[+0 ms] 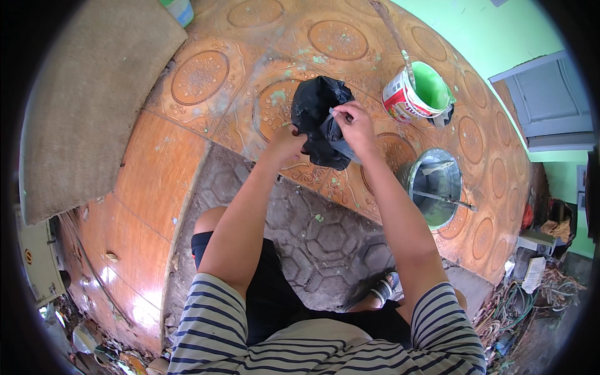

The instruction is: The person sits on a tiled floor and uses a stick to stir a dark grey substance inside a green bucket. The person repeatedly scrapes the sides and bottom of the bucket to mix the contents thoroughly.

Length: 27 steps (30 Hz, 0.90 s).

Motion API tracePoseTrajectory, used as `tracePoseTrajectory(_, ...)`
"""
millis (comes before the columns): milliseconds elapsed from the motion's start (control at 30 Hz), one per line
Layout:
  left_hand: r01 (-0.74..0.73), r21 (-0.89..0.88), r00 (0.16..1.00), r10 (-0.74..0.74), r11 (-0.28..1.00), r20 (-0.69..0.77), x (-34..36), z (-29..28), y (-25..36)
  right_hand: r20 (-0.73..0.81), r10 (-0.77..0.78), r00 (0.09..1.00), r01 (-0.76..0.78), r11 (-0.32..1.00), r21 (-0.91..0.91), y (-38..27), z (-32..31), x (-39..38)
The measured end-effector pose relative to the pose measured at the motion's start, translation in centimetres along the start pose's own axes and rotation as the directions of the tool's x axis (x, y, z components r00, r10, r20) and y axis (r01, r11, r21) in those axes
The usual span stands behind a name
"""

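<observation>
A crumpled black plastic bag [317,100] rests on the orange patterned tile floor [203,75] in the middle of the view. My left hand [286,142] grips the bag at its left side, fingers curled and partly hidden against the plastic. My right hand [354,125] pinches a piece of the bag's thin, greyish, shiny plastic at its right side, near the top. What is inside the bag is hidden.
A white-and-red bucket [395,99], green inside with a stick upright, stands beyond my right hand. A dark paint-stained bucket [412,187] with a brush and stick is nearer. A beige board [81,81] is left, green walls [475,28] right, cluttered cables [537,300] lower right.
</observation>
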<state>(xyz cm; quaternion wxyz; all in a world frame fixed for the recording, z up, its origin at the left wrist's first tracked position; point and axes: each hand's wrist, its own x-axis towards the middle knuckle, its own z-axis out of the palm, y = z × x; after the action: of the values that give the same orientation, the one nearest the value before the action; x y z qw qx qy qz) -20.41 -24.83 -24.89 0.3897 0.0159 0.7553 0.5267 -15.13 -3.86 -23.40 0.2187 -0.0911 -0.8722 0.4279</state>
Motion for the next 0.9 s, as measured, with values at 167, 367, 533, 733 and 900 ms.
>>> tracePoseTrajectory(167,0.04,-0.076,0.999,-0.042,0.996,-0.021,-0.6,0.0,0.2,-0.101,-0.005,0.995,0.01,0.999,0.046,-1.1,0.2,-1.7)
tracePoseTrajectory(367,0.069,-0.149,0.997,-0.073,0.986,-0.016,-0.1,-0.2,0.4,-0.071,0.187,0.98,-0.183,0.982,0.052,3.3,-0.4,-8.7)
tracePoseTrajectory(533,0.066,-0.107,0.997,-0.069,0.992,-0.024,-0.4,-1.1,-0.1,-0.037,0.063,0.997,-0.066,0.995,-0.076,3.5,-0.1,-8.7)
tracePoseTrajectory(733,0.05,-0.024,0.997,-0.051,0.998,-0.053,-0.4,-0.6,0.0,0.037,-0.04,0.999,0.045,0.988,-0.151,4.9,-0.2,-8.3)
tracePoseTrajectory(900,0.047,0.052,0.999,-0.046,0.998,-0.026,0.2,-0.7,-0.4,0.078,-0.017,0.997,0.029,0.987,-0.159,5.4,0.1,-8.2)
